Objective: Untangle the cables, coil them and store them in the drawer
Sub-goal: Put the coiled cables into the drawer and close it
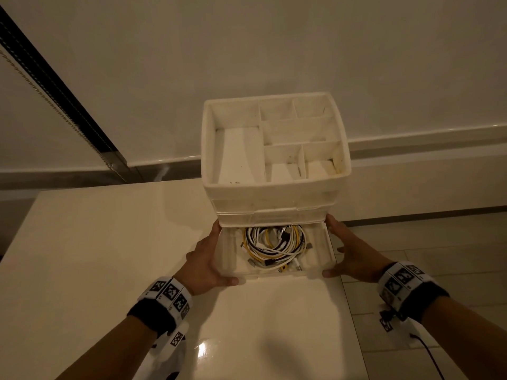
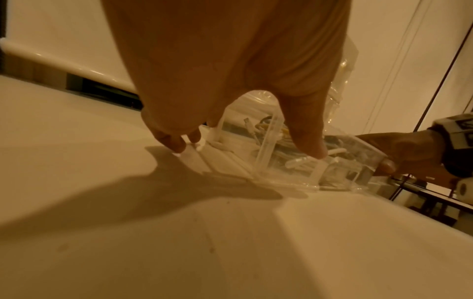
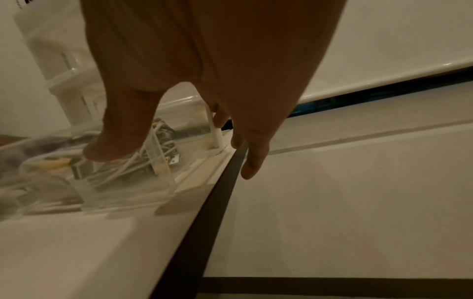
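A clear plastic drawer (image 1: 230, 256) sticks out from the bottom of a white organizer (image 1: 274, 193) on the white table (image 1: 109, 256). Inside it lies a coiled bundle of white, yellow and black cables (image 1: 274, 248). My left hand (image 1: 219, 255) lies along the drawer's left side with its thumb across the front corner. My right hand (image 1: 333, 246) mirrors it on the right side. The left wrist view shows the left hand (image 2: 243, 146) with its thumb on the drawer (image 2: 281, 174) rim. The right wrist view shows the right hand (image 3: 174, 159) with its thumb over the cables (image 3: 163, 145).
The organizer's top tray (image 1: 236, 160) has several bare compartments. The drawer sits close to the table's right edge (image 1: 348, 311), with tiled floor (image 1: 425, 256) beyond and a thin black wire (image 1: 428, 352) on it. A wall stands behind; a blind cord (image 1: 55, 111) hangs at left.
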Demonstrator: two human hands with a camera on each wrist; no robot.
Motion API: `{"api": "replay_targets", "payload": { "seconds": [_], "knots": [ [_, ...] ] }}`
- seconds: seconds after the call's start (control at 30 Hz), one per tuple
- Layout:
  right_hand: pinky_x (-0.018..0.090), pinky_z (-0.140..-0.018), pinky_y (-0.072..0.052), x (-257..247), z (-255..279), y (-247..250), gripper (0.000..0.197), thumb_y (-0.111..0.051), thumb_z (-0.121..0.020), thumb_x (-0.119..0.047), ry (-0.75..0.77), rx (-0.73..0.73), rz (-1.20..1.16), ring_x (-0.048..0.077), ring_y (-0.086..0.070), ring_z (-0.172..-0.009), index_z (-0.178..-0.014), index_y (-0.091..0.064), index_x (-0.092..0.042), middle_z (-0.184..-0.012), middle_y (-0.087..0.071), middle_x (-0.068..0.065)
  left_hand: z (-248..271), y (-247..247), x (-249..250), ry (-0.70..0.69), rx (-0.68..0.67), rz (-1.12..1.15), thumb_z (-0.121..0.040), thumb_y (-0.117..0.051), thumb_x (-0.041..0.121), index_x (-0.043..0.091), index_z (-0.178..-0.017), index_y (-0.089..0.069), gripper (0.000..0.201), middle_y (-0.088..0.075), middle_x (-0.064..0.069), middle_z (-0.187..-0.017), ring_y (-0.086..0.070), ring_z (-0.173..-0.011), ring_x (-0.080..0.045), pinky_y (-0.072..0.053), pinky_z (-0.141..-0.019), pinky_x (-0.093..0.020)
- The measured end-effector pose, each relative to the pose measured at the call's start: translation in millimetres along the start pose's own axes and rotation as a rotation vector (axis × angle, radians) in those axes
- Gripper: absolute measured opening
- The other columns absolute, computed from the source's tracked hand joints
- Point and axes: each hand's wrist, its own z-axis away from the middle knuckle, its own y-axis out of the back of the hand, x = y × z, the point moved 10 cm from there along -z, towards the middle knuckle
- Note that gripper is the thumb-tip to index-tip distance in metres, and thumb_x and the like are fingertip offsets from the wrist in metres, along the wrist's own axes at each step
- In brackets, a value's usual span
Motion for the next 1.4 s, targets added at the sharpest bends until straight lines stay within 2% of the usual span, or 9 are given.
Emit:
{"api": "replay_targets", "payload": {
  "seconds": [0.13, 0.3, 0.5, 0.67, 0.9, 1.07, 1.2, 1.3, 1.4],
  "knots": [
    [0.043, -0.108, -0.039, 2.9, -3.7, -1.0, 0.127, -0.091, -0.059, -0.018, 0.025, 0.026, -0.030, 0.005, -0.026, -0.138, -0.149, -0.006, -0.048, -0.148, -0.021, -0.029, -0.1, 4.7, 1.1, -0.043, 0.070, 0.064, -0.043, -0.084, 0.066, 0.060, -0.143, 0.010, 0.138, -0.029, 0.021, -0.151, -0.028, -0.143, -0.015, -0.025, -0.117, -0.051],
    [0.036, -0.104, -0.043, 8.1, -11.8, -2.6, 0.120, -0.090, -0.060, -0.011, 0.065, 0.062, -0.124, 0.006, -0.029, -0.140, -0.148, -0.015, -0.042, -0.153, -0.024, -0.022, -1.9, 8.9, 2.0, -0.071, 0.121, 0.183, -0.054, -0.094, 0.032, 0.052, -0.148, -0.009, 0.128, -0.034, 0.043, -0.133, -0.034, -0.134, 0.000, -0.029, -0.108, -0.020],
    [0.042, -0.104, -0.042, 11.4, -15.4, 8.0, 0.095, -0.088, -0.062, -0.010, 0.079, 0.226, -0.154, 0.008, -0.045, -0.130, -0.126, -0.037, -0.057, -0.139, -0.048, -0.017, -4.7, 16.4, -5.8, -0.015, 0.286, 0.291, -0.059, -0.093, 0.013, 0.043, -0.144, -0.035, 0.107, -0.051, 0.019, -0.140, -0.041, -0.132, 0.000, -0.032, -0.112, -0.024],
    [0.043, -0.103, -0.047, 18.3, -17.6, 13.7, 0.066, -0.086, -0.067, -0.014, 0.031, 0.425, -0.241, 0.018, -0.058, -0.120, -0.123, -0.053, -0.024, -0.129, -0.062, -0.005, -2.3, 24.5, -6.0, 0.095, 0.447, 0.395, -0.071, -0.084, 0.005, 0.025, -0.134, -0.056, 0.071, -0.065, 0.002, -0.124, -0.057, -0.113, -0.005, -0.040, -0.102, -0.022],
    [0.039, -0.101, -0.049, 6.5, -13.8, 15.1, 0.053, -0.084, -0.069, -0.006, 0.031, 0.539, -0.259, 0.000, -0.062, -0.100, -0.108, -0.053, -0.025, -0.103, -0.061, -0.024, -5.9, 24.6, -12.5, 0.103, 0.489, 0.399, -0.070, -0.086, 0.009, 0.022, -0.130, -0.060, 0.066, -0.070, 0.001, -0.120, -0.062, -0.116, -0.013, -0.045, -0.103, -0.028],
    [0.021, -0.093, -0.044, -6.2, -10.1, 11.9, 0.079, -0.083, -0.069, -0.005, 0.042, 0.513, -0.195, 0.011, -0.052, -0.112, -0.135, -0.041, -0.018, -0.130, -0.049, -0.005, -3.3, 13.5, -3.0, 0.014, 0.397, 0.300, -0.063, -0.090, 0.026, 0.035, -0.140, -0.040, 0.092, -0.063, 0.016, -0.120, -0.059, -0.106, -0.002, -0.050, -0.094, -0.028],
    [0.028, -0.088, -0.045, -79.8, 39.2, 9.1, 0.039, -0.066, -0.069, 0.007, 0.361, 0.879, 0.211, 0.016, -0.050, -0.099, -0.106, -0.059, -0.006, -0.107, -0.058, 0.008, -9.4, 7.4, 1.0, 0.012, 0.378, 0.414, -0.059, -0.090, 0.031, 0.039, -0.144, -0.027, 0.106, -0.062, 0.010, -0.128, -0.060, -0.113, -0.009, -0.050, -0.096, -0.031],
    [0.033, -0.095, -0.044, -112.4, 24.2, -47.9, 0.047, -0.063, -0.059, 0.004, 0.505, 0.621, 0.544, 0.020, -0.059, -0.104, -0.105, -0.068, -0.006, -0.107, -0.069, 0.008, -13.2, 11.9, 10.5, 0.004, 0.406, 0.378, -0.065, -0.088, 0.018, 0.042, -0.127, -0.037, 0.084, -0.063, 0.020, -0.108, -0.059, -0.093, 0.009, -0.046, -0.078, -0.007],
    [0.042, -0.097, -0.049, -112.5, -8.0, -79.2, 0.066, -0.071, -0.052, -0.003, 0.407, 0.394, 0.759, 0.026, -0.066, -0.109, -0.117, -0.066, -0.007, -0.117, -0.069, 0.008, -13.1, 11.8, 12.6, -0.004, 0.428, 0.370, -0.066, -0.087, 0.013, 0.043, -0.123, -0.038, 0.082, -0.061, 0.026, -0.101, -0.058, -0.087, 0.011, -0.040, -0.068, 0.002]
  ]
}}
